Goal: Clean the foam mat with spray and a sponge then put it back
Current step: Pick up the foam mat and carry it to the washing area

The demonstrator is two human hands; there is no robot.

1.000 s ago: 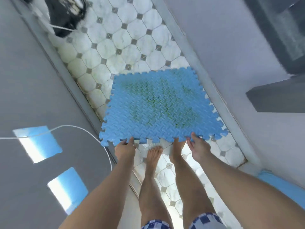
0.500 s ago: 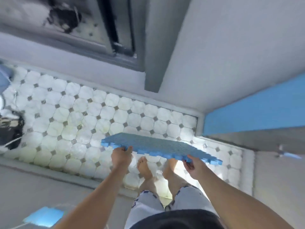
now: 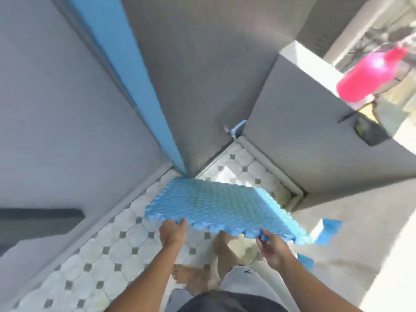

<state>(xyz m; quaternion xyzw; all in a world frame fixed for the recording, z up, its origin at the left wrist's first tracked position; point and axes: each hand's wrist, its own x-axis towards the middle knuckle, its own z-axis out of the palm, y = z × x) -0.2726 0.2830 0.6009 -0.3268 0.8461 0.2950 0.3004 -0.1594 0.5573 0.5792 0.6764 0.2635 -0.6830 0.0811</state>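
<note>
I've got the blue foam mat up off the floor, held roughly level with its textured face up and its jigsaw-toothed near edge toward me. My left hand grips that near edge at its left end, thumb on top, fingers curled under. My right hand is clamped on the same edge toward the right corner, fingers wrapped around the teeth. The mat sits dead centre in view, its far corner pointing to 12 o'clock, where a blue strip runs down the grey wall into the corner. There's a greenish tinge across the middle of the mat's surface.

Below it, white octagon floor tiles with small grey squares spread toward 7 o'clock. My bare feet stand on them, right under the mat's near edge.

Up at 2 o'clock, a bright pink spray bottle stands on top of a low grey ledge, blurred by motion. Just below it, something black and yellow hangs over the ledge; I can't tell what it is. A small blue tap sticks out of the wall near 1 o'clock.
</note>
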